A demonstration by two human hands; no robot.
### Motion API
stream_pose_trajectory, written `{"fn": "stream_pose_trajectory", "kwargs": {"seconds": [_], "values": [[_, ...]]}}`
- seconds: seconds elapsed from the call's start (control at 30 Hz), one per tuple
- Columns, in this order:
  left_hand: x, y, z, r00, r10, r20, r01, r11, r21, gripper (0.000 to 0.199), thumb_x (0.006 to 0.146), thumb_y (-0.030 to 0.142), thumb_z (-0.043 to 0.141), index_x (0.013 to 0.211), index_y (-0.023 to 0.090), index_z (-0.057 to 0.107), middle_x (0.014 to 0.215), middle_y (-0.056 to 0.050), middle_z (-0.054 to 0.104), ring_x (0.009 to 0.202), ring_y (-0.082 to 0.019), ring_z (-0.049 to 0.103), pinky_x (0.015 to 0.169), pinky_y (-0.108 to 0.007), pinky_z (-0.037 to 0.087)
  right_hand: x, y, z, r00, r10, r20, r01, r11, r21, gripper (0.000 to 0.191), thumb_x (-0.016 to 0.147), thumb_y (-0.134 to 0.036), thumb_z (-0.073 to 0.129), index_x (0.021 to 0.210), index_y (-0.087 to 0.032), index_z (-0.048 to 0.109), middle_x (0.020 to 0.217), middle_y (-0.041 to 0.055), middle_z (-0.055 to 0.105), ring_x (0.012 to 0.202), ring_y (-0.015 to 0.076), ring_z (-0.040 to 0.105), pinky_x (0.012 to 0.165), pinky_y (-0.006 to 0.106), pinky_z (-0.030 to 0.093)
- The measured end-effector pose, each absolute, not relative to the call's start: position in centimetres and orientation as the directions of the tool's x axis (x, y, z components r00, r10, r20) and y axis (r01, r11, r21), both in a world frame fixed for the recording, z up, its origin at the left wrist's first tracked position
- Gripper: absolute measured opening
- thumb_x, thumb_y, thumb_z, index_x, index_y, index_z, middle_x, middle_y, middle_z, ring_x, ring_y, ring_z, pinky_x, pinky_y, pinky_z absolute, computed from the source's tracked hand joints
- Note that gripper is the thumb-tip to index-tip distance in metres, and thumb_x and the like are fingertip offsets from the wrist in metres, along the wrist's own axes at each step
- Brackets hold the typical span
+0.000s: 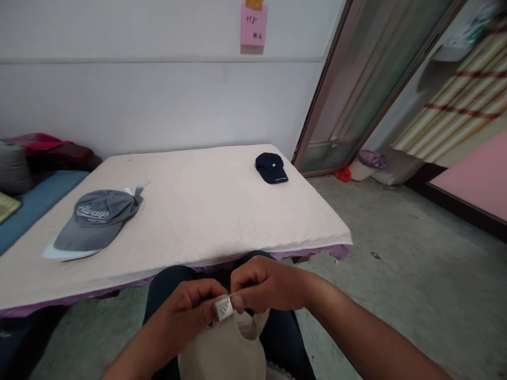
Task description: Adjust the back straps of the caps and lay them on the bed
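A beige cap [222, 353] rests in my lap with its back opening facing up. My left hand [186, 306] is closed on the cap's edge, thumb and forefinger beside a small white label [224, 308] with dark marks. Pressed close to the same spot, my right hand [269, 285] pinches the cap's edge or strap next to the label; the fingers hide exactly which. On the table, a grey cap [99, 214] with white lettering lies at the left over another pale brim. A navy cap [272, 168] lies toward the far right corner.
The table [198, 206] has a pale cloth with a purple layer [336, 250] beneath. A pink note [253, 26] hangs on the white wall behind. At the right are a glass door [364, 79] and a lined bin [362, 163]; cushions and blue bedding [47, 195] lie left.
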State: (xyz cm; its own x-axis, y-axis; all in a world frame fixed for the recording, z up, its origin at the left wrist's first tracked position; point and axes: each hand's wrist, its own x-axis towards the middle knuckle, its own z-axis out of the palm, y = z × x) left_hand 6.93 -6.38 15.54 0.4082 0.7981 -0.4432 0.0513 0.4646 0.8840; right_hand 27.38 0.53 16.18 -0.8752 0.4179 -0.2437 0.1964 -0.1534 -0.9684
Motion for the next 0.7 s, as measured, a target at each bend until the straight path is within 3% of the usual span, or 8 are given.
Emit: {"fn": "stream_pose_trajectory", "kwargs": {"seconds": [0.2,0.43,0.7], "values": [[7.1,-6.3,15.2,0.264,0.886,-0.382,-0.13,0.425,0.896,0.032,0.069,0.037,0.077,0.074,0.019,0.051,0.063,0.006,0.05,0.055,-0.007,0.037,0.051,-0.019,0.029,27.1,0.0,15.5,-0.838,0.499,-0.22,0.078,-0.29,-0.954,0.02,0.08,-0.033,0.066,0.083,-0.014,0.059,0.057,-0.0069,0.048,0.048,0.0043,0.039,0.044,0.016,0.032],[7.1,-6.2,15.5,0.27,0.876,-0.399,-0.024,0.421,0.907,0.031,0.067,0.038,0.078,0.069,0.017,0.055,0.061,0.004,0.053,0.054,-0.008,0.039,0.049,-0.02,0.027,26.8,-0.9,14.8,-0.816,0.532,-0.226,-0.004,-0.397,-0.918,0.033,0.074,-0.029,0.074,0.099,-0.018,0.056,0.056,-0.0092,0.053,0.041,0.0039,0.041,0.039,0.015,0.033],[6.7,-6.2,15.5,0.291,0.87,-0.399,-0.024,0.423,0.906,0.025,0.067,0.034,0.077,0.073,0.017,0.059,0.067,0.002,0.059,0.059,-0.01,0.046,0.053,-0.022,0.031,26.3,-1.3,14.4,-0.811,0.549,-0.204,-0.088,-0.458,-0.885,0.035,0.072,-0.033,0.076,0.095,-0.017,0.054,0.055,-0.0087,0.054,0.039,0.0035,0.04,0.038,0.014,0.032]]}}
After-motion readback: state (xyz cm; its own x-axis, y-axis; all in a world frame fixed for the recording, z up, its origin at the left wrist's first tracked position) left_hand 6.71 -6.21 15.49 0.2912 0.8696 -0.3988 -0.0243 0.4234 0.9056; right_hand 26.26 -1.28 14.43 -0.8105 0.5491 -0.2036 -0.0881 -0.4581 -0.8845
